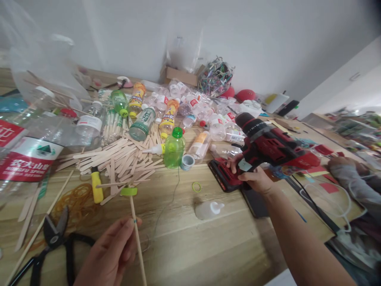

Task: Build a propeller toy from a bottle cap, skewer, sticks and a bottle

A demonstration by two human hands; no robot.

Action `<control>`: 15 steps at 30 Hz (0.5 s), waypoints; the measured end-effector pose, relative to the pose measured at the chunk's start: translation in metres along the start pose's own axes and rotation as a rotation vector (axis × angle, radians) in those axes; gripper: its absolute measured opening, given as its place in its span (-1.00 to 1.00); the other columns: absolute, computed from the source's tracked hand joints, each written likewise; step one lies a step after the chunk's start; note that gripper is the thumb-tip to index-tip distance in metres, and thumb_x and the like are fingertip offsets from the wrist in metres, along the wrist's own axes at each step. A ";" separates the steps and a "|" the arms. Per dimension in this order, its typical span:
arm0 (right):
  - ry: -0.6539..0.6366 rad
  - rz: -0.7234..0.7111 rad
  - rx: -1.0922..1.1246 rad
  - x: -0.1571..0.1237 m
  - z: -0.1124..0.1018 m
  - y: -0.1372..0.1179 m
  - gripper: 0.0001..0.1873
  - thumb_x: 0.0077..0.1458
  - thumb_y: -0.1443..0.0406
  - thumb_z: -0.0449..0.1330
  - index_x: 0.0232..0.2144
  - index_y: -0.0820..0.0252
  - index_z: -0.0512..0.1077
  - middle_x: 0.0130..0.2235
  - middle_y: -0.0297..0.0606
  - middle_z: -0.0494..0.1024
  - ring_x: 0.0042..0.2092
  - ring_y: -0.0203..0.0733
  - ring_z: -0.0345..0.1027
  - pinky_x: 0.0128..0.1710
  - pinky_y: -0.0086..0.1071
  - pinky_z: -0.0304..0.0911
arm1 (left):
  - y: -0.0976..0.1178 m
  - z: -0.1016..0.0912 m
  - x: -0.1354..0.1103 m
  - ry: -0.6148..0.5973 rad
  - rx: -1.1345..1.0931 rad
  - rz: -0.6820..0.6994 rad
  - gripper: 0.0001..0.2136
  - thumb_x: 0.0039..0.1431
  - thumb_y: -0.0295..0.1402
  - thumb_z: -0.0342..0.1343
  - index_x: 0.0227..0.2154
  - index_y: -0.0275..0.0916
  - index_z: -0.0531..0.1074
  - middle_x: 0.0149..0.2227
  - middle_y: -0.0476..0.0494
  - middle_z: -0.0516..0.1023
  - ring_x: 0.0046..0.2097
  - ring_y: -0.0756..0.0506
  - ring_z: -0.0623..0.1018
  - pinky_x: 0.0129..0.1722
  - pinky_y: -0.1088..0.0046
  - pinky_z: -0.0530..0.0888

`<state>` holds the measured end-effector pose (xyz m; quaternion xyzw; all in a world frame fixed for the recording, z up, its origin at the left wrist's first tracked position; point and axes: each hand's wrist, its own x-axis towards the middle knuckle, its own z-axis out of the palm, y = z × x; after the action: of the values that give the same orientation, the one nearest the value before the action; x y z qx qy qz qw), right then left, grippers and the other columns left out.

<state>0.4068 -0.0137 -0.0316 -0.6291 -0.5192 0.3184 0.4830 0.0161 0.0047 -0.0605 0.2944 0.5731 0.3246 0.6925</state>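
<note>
Between thumb and fingers, my left hand [114,248] pinches a thin wooden stick [137,242]. A small yellow-green piece [129,191] sits across its upper end. My right hand [251,178] is wrapped round the grip of a red and black cordless drill [274,143], whose chuck points up and left. Its battery base is close above the tabletop; whether it touches, I cannot tell. Between the hands stand a green cut bottle [174,149] and a small white squeeze bottle [209,209] lying on its side. A yellow-green ring [196,186] lies flat nearby.
Loose craft sticks [119,159] are heaped behind my left hand. Black-handled scissors [55,234], rubber bands [77,202] and a yellow-handled tool [97,186] lie at left. Plastic bottles [217,127] crowd the back. Another person's sleeve [347,178] shows at right.
</note>
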 end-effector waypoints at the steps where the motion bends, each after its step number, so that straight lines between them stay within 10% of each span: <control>1: 0.007 0.002 0.004 0.000 0.000 0.000 -0.73 -0.34 0.22 0.28 -0.47 0.11 0.36 -0.45 -0.28 0.47 -0.18 0.07 0.41 -0.07 -0.01 0.27 | 0.000 0.000 0.000 0.003 -0.002 0.000 -0.57 -0.22 0.11 0.32 -0.60 -0.17 0.44 -0.66 0.06 0.23 -0.55 0.01 0.21 -0.57 0.54 0.28; 8: 0.258 -0.019 -0.065 -0.010 0.003 0.012 -0.62 -0.29 0.18 0.36 -0.34 0.11 0.40 -0.35 -0.26 0.54 -0.17 0.06 0.43 -0.11 -0.04 0.34 | -0.001 -0.004 0.003 -0.020 0.017 -0.018 -0.58 -0.22 0.12 0.31 -0.59 -0.16 0.46 -0.64 0.05 0.26 -0.53 0.00 0.24 -0.56 0.53 0.31; 15: 0.961 -0.252 -0.230 -0.092 0.045 -0.019 -0.73 0.09 0.16 0.24 -0.12 -0.04 0.43 -0.12 -0.16 0.46 -0.07 0.09 0.36 0.04 0.06 0.21 | -0.003 -0.002 0.002 -0.001 -0.028 -0.005 -0.60 -0.23 0.08 0.36 -0.56 -0.16 0.50 -0.64 0.07 0.24 -0.54 0.01 0.21 -0.59 0.56 0.28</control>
<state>0.3355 -0.0895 -0.0377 -0.6861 -0.3421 -0.1270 0.6294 0.0144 0.0047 -0.0643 0.2836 0.5688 0.3308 0.6976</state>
